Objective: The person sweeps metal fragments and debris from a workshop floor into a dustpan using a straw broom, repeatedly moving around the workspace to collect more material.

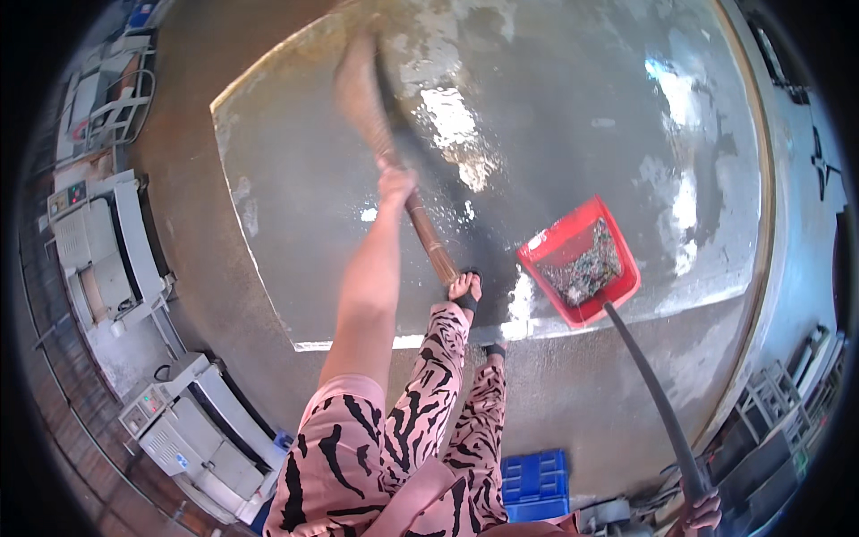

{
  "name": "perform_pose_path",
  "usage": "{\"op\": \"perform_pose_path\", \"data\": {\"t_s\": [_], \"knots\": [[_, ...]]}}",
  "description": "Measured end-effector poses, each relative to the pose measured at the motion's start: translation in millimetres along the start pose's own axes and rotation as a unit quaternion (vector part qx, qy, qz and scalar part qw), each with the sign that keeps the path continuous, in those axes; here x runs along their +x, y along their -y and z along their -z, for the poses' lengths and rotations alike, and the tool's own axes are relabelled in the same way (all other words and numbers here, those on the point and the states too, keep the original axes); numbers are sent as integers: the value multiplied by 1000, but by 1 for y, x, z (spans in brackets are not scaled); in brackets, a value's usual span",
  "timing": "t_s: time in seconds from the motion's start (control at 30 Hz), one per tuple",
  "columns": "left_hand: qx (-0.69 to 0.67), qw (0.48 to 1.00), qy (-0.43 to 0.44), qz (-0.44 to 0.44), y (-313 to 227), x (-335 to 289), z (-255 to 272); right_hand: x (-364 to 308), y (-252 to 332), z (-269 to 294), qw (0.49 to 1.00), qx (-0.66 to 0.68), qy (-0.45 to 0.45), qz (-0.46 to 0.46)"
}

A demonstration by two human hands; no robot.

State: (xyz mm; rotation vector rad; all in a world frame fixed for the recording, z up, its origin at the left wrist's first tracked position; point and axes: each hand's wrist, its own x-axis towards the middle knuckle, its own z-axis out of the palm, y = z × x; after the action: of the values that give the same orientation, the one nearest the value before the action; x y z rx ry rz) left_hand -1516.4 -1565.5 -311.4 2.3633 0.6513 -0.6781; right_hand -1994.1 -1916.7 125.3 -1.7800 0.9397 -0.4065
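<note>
My left hand point(395, 183) is wrapped round the brown handle of a soft grass broom point(360, 94), whose bristles are smeared by motion and fan out over the wet floor ahead. The handle's butt end points back toward my feet. At the lower right, my right hand point(702, 512) grips the long dark handle of a red dustpan point(632, 276). That dustpan rests on the floor to the right of my feet, its wide mouth facing up and left. Inside it lies a heap of small mixed debris point(586, 268), grey with coloured bits.
Pale grey machines point(201, 438) with control panels line the left side. A blue crate point(535, 483) stands behind my feet. Shiny wet patches point(452, 125) cover parts of the concrete floor point(295, 206). Metal racks and dark items point(778, 412) crowd the lower right edge.
</note>
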Motion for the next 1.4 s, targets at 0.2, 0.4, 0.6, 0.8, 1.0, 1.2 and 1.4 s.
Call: {"op": "perform_pose_path", "data": {"t_s": [0.2, 0.4, 0.6, 0.8, 1.0, 1.2, 1.4], "knots": [[366, 894, 169, -196, -11, -90, -45, -15, -17, 34, 998, 42, -12, -54], [430, 808, 320, -244, 91, -202, 27, -17, -16, 40, 991, 89, 58, -81], [386, 783, 471, -125, 22, -304, 132, -19, -7, 32, 983, 163, 64, -51], [208, 885, 410, -66, 8, -296, 133, -15, 0, 39, 983, 172, 60, -29], [222, 912, 327, -113, 107, -266, 78, 3, 18, -19, 982, 172, 71, -20], [325, 865, 355, -144, 132, -316, 87, 20, 0, -46, 961, 245, 121, -41], [125, 953, 269, -67, 189, -400, 214, 25, -23, -30, 955, 226, 186, -44]]}}
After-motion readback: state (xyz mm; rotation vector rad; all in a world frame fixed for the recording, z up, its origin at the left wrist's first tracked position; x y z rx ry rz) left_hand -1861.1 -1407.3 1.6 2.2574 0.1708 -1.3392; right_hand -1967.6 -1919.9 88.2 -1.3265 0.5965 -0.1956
